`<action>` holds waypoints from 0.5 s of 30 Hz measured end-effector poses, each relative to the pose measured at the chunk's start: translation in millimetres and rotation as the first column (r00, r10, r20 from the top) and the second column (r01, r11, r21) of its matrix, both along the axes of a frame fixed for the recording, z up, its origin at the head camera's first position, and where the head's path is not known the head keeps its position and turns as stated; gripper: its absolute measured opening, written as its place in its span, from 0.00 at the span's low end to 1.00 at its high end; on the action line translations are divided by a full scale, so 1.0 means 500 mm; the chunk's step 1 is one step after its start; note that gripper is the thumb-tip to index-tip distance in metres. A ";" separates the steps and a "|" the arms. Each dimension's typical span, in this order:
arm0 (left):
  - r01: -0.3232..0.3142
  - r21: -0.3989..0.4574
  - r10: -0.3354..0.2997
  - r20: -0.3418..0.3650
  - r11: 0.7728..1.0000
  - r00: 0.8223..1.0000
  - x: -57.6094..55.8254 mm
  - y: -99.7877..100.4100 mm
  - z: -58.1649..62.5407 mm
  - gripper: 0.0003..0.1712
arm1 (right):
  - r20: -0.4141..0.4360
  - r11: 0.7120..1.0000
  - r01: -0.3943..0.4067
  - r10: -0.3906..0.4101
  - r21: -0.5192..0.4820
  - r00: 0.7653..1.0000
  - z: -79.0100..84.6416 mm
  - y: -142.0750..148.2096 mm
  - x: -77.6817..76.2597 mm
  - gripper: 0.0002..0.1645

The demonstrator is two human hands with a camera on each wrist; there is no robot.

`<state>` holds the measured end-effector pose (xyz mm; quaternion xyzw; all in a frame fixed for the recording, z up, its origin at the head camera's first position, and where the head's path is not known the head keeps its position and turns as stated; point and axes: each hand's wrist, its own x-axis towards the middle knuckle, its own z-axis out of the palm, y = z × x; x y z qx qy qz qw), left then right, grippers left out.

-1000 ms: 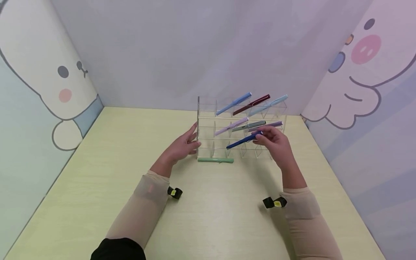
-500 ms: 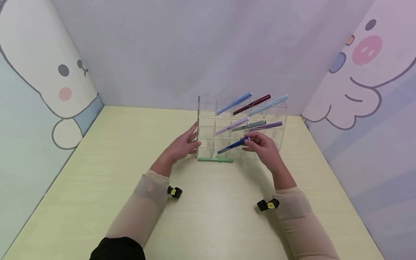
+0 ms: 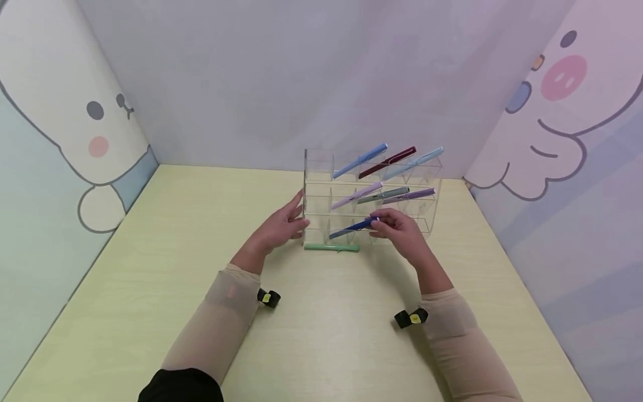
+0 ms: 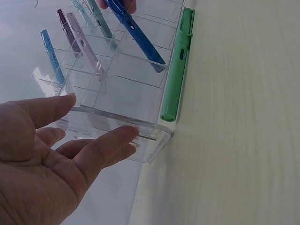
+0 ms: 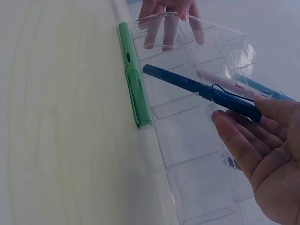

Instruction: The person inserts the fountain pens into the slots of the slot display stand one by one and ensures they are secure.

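In the head view a clear acrylic rack (image 3: 304,192) with three tiers of compartments stands on the table. My right hand (image 3: 402,234) pinches a dark blue pen (image 3: 350,229) by its cap end, between thumb and fingers. The pen's other end slants down to the left over the lowest tier, at a compartment left of the middle. My left hand (image 3: 276,230) rests against the rack's left side with its fingers extended, as the left wrist view also shows. A green pen (image 4: 175,75) lies along the rack's front bottom edge.
Higher up, the top tier bears a blue pen (image 3: 360,161), a dark red pen (image 3: 387,162) and a light blue pen (image 3: 414,163). Lilac (image 3: 356,195), grey-green and purple pens lean in the middle tier. A pale wall rises behind the wooden table (image 3: 321,335).
My right hand has moved left and down with the dark blue pen, bringing its lower end from mid-rack toward the lower left compartments. The left hand stays at the rack's side.
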<state>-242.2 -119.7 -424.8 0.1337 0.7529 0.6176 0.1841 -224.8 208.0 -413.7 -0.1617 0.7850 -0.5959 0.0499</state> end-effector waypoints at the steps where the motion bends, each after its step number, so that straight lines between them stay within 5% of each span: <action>1: -0.001 -0.003 0.001 0.003 1.000 1.000 0.001 0.000 0.000 0.44 | 0.001 1.000 -0.005 0.005 0.013 1.000 0.002 0.002 0.000 0.24; 5: -0.005 -0.007 0.005 0.011 1.000 1.000 0.002 -0.001 0.000 0.44 | -0.027 0.996 0.012 -0.010 0.092 1.000 0.020 0.019 0.002 0.27; 12: -0.010 -0.005 0.010 0.017 1.000 1.000 0.001 0.000 0.001 0.44 | -0.094 0.958 0.188 -0.171 0.217 0.981 0.067 0.077 0.016 0.27; 15: -0.011 -0.008 0.011 0.014 1.000 1.000 0.000 -0.001 0.000 0.44 | -0.067 0.954 0.154 -0.142 0.259 0.988 0.078 0.090 0.020 0.26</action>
